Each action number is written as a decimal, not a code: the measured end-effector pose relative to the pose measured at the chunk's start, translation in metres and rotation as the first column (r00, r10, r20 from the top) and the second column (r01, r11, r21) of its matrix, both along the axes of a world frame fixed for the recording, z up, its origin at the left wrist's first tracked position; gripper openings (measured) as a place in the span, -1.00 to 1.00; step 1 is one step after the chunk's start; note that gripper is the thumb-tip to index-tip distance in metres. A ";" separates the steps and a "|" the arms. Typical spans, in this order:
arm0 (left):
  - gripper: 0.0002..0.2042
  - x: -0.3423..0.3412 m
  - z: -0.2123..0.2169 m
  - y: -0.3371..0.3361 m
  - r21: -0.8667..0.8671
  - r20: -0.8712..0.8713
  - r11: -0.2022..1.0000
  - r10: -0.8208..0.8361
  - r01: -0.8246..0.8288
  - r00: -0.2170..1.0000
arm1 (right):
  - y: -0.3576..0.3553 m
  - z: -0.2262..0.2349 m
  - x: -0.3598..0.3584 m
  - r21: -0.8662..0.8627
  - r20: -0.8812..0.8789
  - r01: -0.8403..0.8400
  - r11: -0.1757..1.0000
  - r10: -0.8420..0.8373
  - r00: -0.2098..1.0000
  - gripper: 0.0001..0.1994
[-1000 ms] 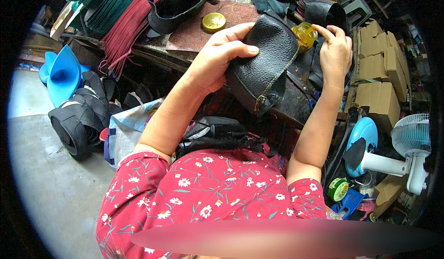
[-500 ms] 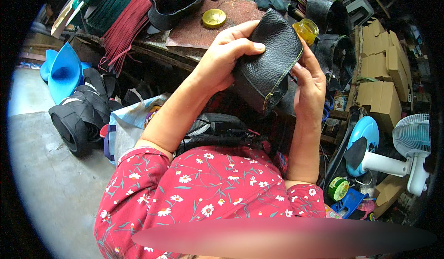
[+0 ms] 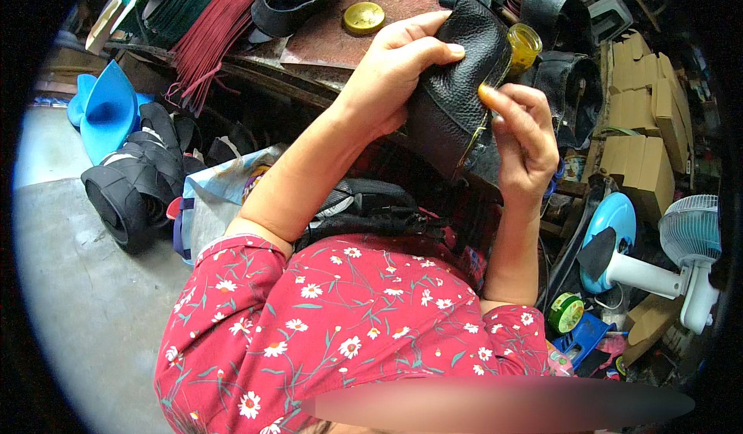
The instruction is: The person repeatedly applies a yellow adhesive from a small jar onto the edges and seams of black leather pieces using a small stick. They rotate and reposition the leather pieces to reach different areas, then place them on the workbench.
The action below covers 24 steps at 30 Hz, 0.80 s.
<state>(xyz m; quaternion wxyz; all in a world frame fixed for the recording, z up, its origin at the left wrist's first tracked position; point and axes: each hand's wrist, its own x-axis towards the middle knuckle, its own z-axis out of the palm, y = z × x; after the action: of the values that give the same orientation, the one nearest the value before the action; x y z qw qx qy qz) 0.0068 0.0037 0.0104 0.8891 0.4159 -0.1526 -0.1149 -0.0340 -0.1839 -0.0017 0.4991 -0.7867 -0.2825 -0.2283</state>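
Note:
A black pebbled leather piece (image 3: 453, 101), folded like a pouch, is held up in front of me. My left hand (image 3: 391, 70) grips its left side, thumb across the front. My right hand (image 3: 522, 136) is at its right edge, with a glue-smeared yellowish fingertip touching the seam near the top. A small open jar of yellow glue (image 3: 524, 44) stands just behind the leather on the workbench. A round brass lid (image 3: 364, 17) lies further left on a brown board (image 3: 325, 35).
Red and green cord bundles (image 3: 213, 39) hang off the bench at the left. A blue plastic stool (image 3: 104, 109) and black rubber strips (image 3: 131, 186) sit on the floor. Cardboard boxes (image 3: 642, 132), a small white fan (image 3: 689, 248) and tape rolls (image 3: 566, 312) crowd the right.
My right hand came from the glue jar to the leather's right edge and now touches the seam with a fingertip. The leather is raised a little higher.

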 end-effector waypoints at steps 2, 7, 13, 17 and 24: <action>-0.72 0.002 0.000 -0.003 -0.050 0.008 0.998 0.036 -0.035 0.999 | 0.000 0.001 -0.002 -0.065 0.077 -0.039 0.997 0.044 0.996 -0.58; -0.74 0.004 0.001 -0.006 -0.057 -0.011 0.998 0.038 -0.038 0.999 | -0.002 0.004 0.011 0.026 0.139 0.024 0.999 -0.027 0.990 -0.58; -0.74 0.013 -0.006 -0.008 -0.085 -0.005 0.995 0.060 -0.061 0.998 | -0.002 0.001 0.007 -0.247 0.405 0.192 0.950 -0.079 0.911 -0.62; -0.73 0.014 -0.009 -0.010 -0.082 -0.020 0.996 0.028 -0.029 0.999 | -0.005 0.003 0.012 -0.070 0.349 0.165 0.984 -0.131 0.928 -0.64; -0.74 0.021 -0.010 -0.011 -0.095 0.029 0.994 0.053 -0.050 0.998 | 0.001 -0.008 0.013 -0.178 0.382 0.169 0.969 -0.090 0.920 -0.53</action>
<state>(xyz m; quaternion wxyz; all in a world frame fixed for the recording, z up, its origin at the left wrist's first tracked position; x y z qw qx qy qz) 0.0282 -0.0078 0.0006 0.9079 0.3790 -0.1612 -0.0778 -0.0209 -0.1824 -0.0092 0.3355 -0.7941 -0.3413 -0.3747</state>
